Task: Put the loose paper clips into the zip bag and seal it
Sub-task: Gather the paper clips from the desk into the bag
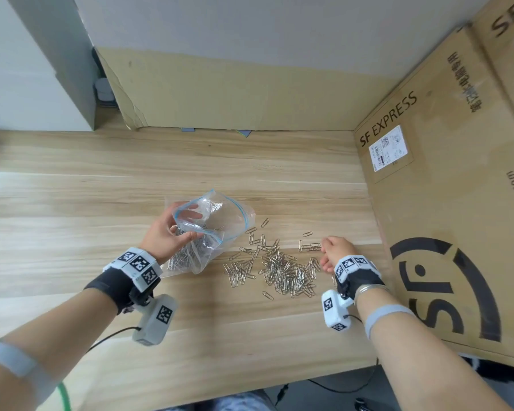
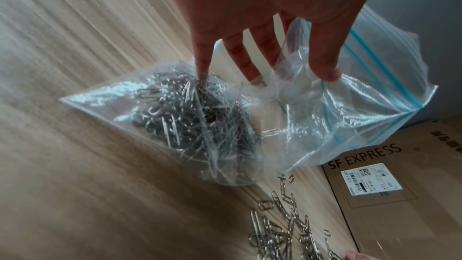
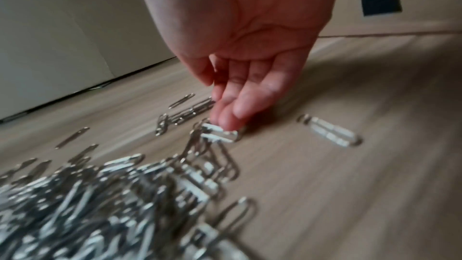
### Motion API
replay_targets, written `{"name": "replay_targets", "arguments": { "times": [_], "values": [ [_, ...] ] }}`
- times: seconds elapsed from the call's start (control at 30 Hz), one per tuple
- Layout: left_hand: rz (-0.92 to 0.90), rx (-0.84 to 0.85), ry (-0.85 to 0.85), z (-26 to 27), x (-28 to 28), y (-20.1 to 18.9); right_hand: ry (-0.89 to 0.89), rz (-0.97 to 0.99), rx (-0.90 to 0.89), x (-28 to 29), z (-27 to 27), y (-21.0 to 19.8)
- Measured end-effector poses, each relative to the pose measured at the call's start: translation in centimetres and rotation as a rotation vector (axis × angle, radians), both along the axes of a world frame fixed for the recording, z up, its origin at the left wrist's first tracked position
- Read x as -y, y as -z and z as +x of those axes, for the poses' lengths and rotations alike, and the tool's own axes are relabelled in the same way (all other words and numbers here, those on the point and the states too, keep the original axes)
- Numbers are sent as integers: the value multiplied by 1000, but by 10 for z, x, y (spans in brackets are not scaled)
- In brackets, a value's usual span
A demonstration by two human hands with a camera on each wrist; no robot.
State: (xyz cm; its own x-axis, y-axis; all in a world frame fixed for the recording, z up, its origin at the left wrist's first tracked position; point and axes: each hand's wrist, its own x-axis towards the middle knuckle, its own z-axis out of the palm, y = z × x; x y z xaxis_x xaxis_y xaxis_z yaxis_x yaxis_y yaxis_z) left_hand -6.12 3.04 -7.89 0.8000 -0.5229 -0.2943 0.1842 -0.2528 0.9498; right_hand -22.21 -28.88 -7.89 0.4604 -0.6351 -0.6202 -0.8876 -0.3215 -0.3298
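A clear zip bag (image 1: 232, 218) with a blue seal strip lies slumped on the wooden table (image 1: 72, 203), its mouth facing up and right. My left hand (image 1: 166, 232) pinches the near rim with the thumb, fingers spread against the plastic, holding the mouth open (image 2: 362, 106). A heap of silver paper clips (image 2: 187, 116) sits in the bag's bottom. Loose paper clips (image 1: 282, 271) lie scattered and piled to the right of the bag. My right hand (image 1: 337, 249) is at the pile's right edge, palm down. Its fingertips (image 3: 230, 120) press on one clip (image 3: 220, 134); the thumb stays apart.
A large SF Express cardboard box (image 1: 445, 203) stands along the right side, close to my right hand. A cardboard sheet (image 1: 220, 93) leans against the back wall. A single clip (image 3: 330, 133) lies right of the fingers. The table's front edge (image 1: 250, 390) is near my body.
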Motion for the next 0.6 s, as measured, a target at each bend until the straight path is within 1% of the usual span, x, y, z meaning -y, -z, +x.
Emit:
{"name": "replay_targets", "arguments": {
  "times": [0.07, 0.17, 0.23, 0.3, 0.4, 0.47, 0.53, 0.6],
  "values": [
    [-2, 2, -2, 0, 0, -1, 20, 62, 19, -13, 4, 3],
    [1, 5, 4, 0, -1, -2, -12, 164, 61, -28, 11, 8],
    [-1, 7, 8, 1, -1, -1, -19, 169, 62, -26, 11, 9],
    [-13, 7, 2, 1, -1, -1, 15, 115, 53, -13, 4, 5],
    [-32, 6, -15, 0, 1, 0, 101, 63, -21, 12, -17, -2],
    [-27, 6, -15, 0, 2, 1, 197, 131, -40, 19, -31, -1],
    [-18, -1, -9, 0, 2, 1, 238, 206, -31, 17, -38, 2],
    [-5, -1, 0, 1, 2, 1, 268, 265, 21, 10, -38, 4]
  ]
}}
